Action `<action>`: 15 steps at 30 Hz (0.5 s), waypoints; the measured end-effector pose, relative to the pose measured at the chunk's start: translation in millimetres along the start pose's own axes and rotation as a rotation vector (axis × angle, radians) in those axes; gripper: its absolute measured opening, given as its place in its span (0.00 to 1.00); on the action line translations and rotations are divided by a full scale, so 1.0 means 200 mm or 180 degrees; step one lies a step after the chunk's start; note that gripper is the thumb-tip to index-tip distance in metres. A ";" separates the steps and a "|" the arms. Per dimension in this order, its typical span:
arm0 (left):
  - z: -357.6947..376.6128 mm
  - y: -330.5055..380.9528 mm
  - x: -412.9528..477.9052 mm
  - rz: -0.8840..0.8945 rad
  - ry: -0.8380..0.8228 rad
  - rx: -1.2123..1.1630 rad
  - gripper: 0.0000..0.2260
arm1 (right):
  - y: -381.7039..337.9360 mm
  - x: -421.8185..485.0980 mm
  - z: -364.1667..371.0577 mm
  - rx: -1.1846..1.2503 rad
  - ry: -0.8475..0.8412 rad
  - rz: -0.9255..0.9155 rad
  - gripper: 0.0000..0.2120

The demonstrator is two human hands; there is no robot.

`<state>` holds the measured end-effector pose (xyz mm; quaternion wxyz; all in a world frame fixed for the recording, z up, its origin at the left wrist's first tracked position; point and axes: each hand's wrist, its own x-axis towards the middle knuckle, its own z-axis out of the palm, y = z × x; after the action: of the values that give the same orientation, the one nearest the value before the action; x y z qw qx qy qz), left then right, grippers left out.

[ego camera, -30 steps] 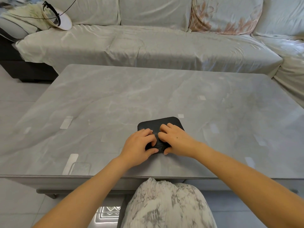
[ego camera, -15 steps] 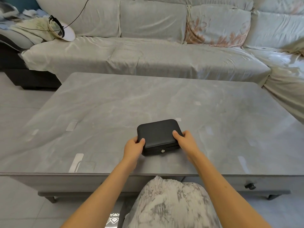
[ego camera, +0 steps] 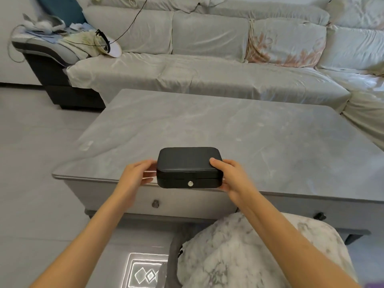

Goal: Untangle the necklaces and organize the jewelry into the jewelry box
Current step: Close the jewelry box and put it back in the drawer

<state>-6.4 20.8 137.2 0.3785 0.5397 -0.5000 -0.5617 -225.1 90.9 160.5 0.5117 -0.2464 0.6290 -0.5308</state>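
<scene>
Only the right grip (ego camera: 230, 177) holds the box (ego camera: 188, 163) at the counter (ego camera: 270, 138) edge; the left grip (ego camera: 136, 175) is open, so it might fall.

Black jewelry box (ego camera: 188, 163): rounded-corner rectangular case, lid closed, silver snap stud centred on front face. Posed level, front face toward camera, located at near edge of worktop (ego camera: 228, 125).

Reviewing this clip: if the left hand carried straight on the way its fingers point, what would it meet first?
The left end of the closed black jewelry box, which the right hand grips from the other side. Whether the left hand touches it yet is unclear from this view.
</scene>
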 end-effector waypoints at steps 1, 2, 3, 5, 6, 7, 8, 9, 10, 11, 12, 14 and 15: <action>-0.05 -0.06 0.00 -0.0001 0.0131 0.0109 0.10 | 0.02 -0.02 0.02 0.0038 -0.0058 0.0093 0.12; -0.10 -0.13 0.00 -0.0035 0.0260 0.0237 0.09 | 0.05 -0.04 0.04 0.0073 -0.0100 0.0206 0.12; -0.14 -0.21 0.01 -0.0113 0.0357 0.0338 0.07 | 0.08 -0.05 0.05 0.0068 -0.0121 0.0313 0.12; -0.18 -0.39 0.04 -0.0431 0.0465 0.0422 0.06 | 0.16 -0.06 0.04 0.0044 -0.0110 0.0508 0.12; -0.19 -0.48 0.07 -0.0672 0.0472 0.0380 0.06 | 0.20 -0.06 0.03 0.0044 -0.0090 0.0600 0.12; -0.19 -0.56 0.10 -0.0920 0.0444 0.0317 0.06 | 0.25 -0.05 0.02 0.0048 -0.0061 0.0691 0.12; -0.18 -0.64 0.14 -0.1150 0.0399 0.0251 0.08 | 0.30 -0.04 0.00 0.0070 -0.0035 0.0786 0.13; -0.16 -0.71 0.18 -0.1321 0.0355 0.0164 0.11 | 0.34 -0.04 -0.02 0.0070 -0.0008 0.0868 0.13; -0.14 -0.77 0.22 -0.1449 0.0331 0.0062 0.12 | 0.39 -0.03 -0.04 0.0044 0.0035 0.0932 0.13; -0.11 -0.82 0.26 -0.1558 0.0336 -0.0043 0.11 | 0.43 -0.01 -0.05 -0.0003 0.0081 0.0988 0.13; -0.08 -0.85 0.29 -0.1643 0.0381 -0.0160 0.08 | 0.47 -0.01 -0.07 -0.0035 0.0132 0.1046 0.12; 0.00 -0.89 0.34 -0.1851 0.0457 -0.0606 0.03 | 0.53 0.00 -0.10 -0.0048 0.0254 0.1137 0.13; 0.04 -0.91 0.36 -0.1939 0.0473 -0.0827 0.03 | 0.56 0.01 -0.11 -0.0043 0.0310 0.1173 0.14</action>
<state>-2.4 -9.3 -57.4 0.2943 0.6510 -0.2110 -0.6672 -220.0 133.4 55.2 0.5676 -0.1045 0.6910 -0.4351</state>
